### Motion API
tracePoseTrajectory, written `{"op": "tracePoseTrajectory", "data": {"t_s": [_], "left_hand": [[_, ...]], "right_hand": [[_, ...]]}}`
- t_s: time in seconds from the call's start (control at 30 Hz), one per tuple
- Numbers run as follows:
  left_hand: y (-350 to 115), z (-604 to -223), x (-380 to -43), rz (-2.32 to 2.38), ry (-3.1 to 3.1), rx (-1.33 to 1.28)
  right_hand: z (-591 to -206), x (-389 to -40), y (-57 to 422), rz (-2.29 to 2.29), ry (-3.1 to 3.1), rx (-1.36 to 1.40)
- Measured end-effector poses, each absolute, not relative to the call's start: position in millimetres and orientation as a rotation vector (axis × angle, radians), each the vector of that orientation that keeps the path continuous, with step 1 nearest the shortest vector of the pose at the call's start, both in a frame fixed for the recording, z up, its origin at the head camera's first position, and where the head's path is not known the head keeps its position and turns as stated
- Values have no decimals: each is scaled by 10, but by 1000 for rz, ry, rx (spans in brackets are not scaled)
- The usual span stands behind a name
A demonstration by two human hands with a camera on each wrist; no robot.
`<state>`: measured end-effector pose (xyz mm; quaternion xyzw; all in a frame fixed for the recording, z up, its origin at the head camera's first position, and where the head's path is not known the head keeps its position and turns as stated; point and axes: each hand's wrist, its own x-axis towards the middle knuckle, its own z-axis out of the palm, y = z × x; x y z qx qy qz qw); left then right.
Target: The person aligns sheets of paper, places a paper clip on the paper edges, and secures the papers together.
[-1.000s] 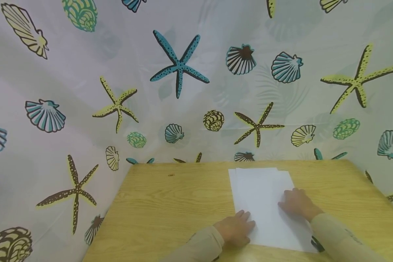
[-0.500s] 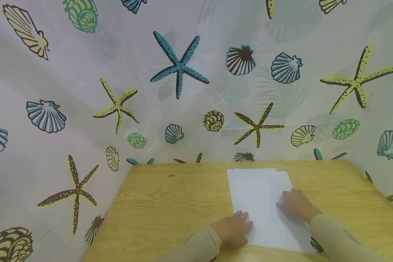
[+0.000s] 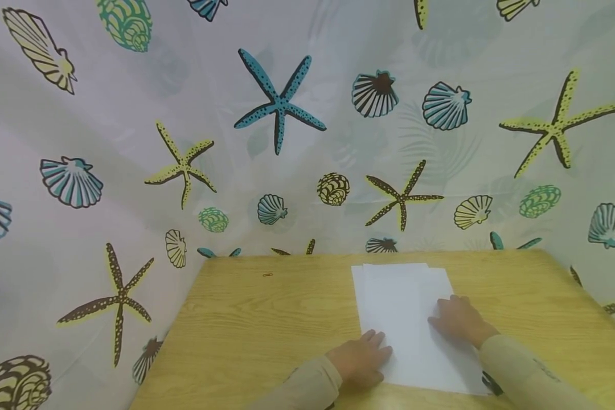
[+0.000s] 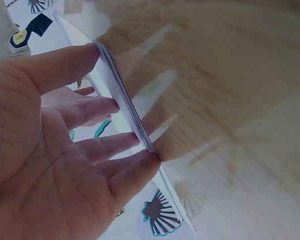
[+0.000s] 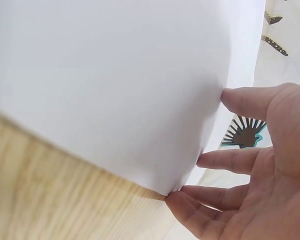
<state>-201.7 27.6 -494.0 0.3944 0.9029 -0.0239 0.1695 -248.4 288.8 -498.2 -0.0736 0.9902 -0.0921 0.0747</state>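
Note:
A small stack of white paper sheets (image 3: pixel 400 324) lies on the wooden table, its top edges staggered rather than lined up. My left hand (image 3: pixel 359 359) rests at the stack's lower left edge. In the left wrist view, the fingertips (image 4: pixel 149 159) of that hand touch the side of several layered sheets, with the fingers stretched out. On the opposite side, my right hand (image 3: pixel 457 320) lies over the right part of the paper. The right wrist view has its fingertips (image 5: pixel 205 159) set along the paper's edge, where the sheet bows slightly. Neither hand curls round the paper.
A small reddish paper clip (image 3: pixel 267 275) lies near the back left of the wooden table (image 3: pixel 246 319). Behind and beside the table hangs a white curtain (image 3: pixel 297 222) printed with starfish and shells. A dark strap (image 3: pixel 492 384) shows beside the right sleeve.
Both hands and the paper between them have shifted slightly left across the table. The sheets' staggered top edges look much the same. The paper clip has stayed put.

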Motion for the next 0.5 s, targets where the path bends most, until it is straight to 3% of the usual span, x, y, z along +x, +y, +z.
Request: {"op": "tracePoseTrajectory", "data": {"t_s": [0.5], "left_hand": [[209,-4957,-2015,-90,2567,1160]], "right_hand": [[-4974,-2456,2828,-274,3008,-253]]}}
